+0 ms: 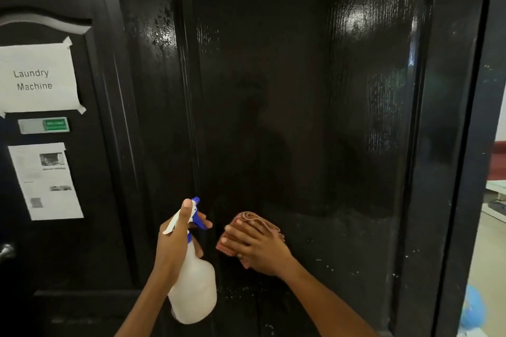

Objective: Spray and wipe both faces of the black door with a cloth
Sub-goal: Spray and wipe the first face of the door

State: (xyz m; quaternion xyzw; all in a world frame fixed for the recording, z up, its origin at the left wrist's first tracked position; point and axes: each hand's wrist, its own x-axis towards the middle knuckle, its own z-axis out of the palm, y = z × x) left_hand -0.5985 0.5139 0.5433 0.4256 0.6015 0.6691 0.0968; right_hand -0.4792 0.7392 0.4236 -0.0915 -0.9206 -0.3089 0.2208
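Black gloss everywhere in this shot, the black door (301,117) fills nearly the whole head view and its long axis runs straight up and down. From where I'm watching, the right hand (257,247) has its fingers laid out flat on a folded reddish-brown cloth (253,220), pressing it against the lower part of the recessed panel, just right of the panel's left moulding. The left hand (178,238) is wrapped round the neck of a white spray bottle (194,287), one finger hooked over the blue trigger and the nozzle aimed at the door, right beside the cloth.

The bit that matters: most of the panel sits above the cloth. There are wet-looking shiny patches up top, left and right, and white specks low down near the bottom rail. So I'd guess the wiping hand needs to travel upward along the door's length, and the right hand is already the one in contact. I reckon this face is only partly done, and the other face can't be seen from here.

Off to the left there's another dark door with a "Laundry Machine" sign (37,78) taped on.
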